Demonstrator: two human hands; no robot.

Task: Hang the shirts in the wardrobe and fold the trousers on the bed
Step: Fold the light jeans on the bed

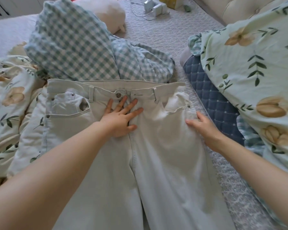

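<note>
On the bed [165,35] before you, the pale trousers [156,155] lie flat, front side up. Your left hand [120,120] presses near the fly with straight, spread fingers. Your right hand [202,127] touches the right hip seam; whether its fingers grip the cloth cannot be told.

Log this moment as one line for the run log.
stage: trousers flat, front up, unfolded | left hand: pressed flat below waist button | right hand: at hip edge, grip unclear | surface: bed
</note>
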